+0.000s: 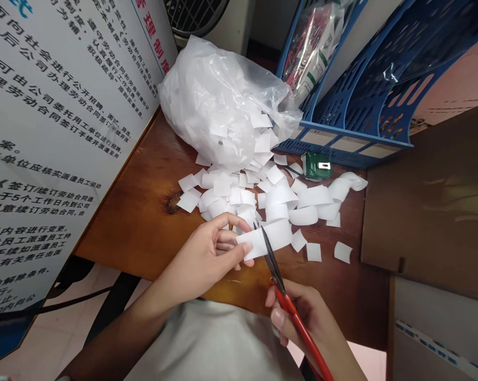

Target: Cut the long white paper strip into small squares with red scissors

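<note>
Between thumb and fingers, my left hand (213,251) pinches the near end of a white paper strip (280,234). The strip runs rightward and curls back toward the heap. My right hand (302,312) is closed around the red handles of a pair of scissors (277,278). Their dark blades are parted, with the strip between them just right of my left fingertips. Beyond my hands lies a heap of small cut white paper pieces (223,188). More curled strip (314,197) lies to the right of the heap.
A clear plastic bag (223,90) with white contents slumps behind the heap. A green tape measure (318,165) sits before a blue file rack (345,140). A printed board (64,132) stands at left, a brown panel (425,211) at right, on or beside the wooden table (119,227).
</note>
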`<state>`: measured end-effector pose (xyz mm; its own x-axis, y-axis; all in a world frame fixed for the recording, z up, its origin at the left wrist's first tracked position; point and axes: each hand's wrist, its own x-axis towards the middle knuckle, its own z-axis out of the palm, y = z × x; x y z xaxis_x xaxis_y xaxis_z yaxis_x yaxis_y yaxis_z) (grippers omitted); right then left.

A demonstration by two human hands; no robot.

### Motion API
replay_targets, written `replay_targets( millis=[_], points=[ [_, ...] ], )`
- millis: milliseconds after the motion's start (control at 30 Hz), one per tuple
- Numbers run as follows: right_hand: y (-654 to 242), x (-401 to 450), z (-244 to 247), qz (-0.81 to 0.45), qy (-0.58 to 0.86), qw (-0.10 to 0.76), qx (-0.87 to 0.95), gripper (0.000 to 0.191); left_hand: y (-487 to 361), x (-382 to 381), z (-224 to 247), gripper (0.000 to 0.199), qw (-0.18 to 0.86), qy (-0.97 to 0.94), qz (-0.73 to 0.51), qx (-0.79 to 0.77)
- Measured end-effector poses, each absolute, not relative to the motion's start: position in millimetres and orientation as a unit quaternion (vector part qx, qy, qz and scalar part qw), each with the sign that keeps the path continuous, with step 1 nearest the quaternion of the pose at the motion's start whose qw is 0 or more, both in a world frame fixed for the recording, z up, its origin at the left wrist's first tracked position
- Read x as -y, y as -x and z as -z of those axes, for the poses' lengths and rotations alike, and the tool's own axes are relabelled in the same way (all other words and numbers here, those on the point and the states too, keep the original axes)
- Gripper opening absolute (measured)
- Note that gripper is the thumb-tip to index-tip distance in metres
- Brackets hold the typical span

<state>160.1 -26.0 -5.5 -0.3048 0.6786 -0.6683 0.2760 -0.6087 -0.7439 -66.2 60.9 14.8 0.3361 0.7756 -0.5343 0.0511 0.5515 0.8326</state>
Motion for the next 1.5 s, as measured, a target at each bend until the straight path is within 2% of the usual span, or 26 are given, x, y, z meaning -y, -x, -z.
replay_targets(
  millis=[467,733,1033,1267,1500],
  points=[
    [-159,28,9,-0.709,0.561,0.146,0.402,0.045,66,-61,-17,0.026,0.707,-0.406,-0.247,-0.524],
    [-153,26,7,-0.71,0.587,0.147,0.36,0.059,68,-62,-12,0.026,0.706,-0.413,-0.241,-0.522],
    [-155,24,12,-0.745,0.552,0.162,0.338,0.051,69,-63,-12,0.026,0.711,-0.414,-0.238,-0.517],
    [-155,28,21,-0.754,0.546,0.169,0.324,0.058,69,-64,-11,0.026,0.703,-0.43,-0.232,-0.517],
    [-156,27,18,-0.747,0.558,0.145,0.331,0.054,72,-61,-10,0.025,0.706,-0.436,-0.23,-0.509]
  ],
)
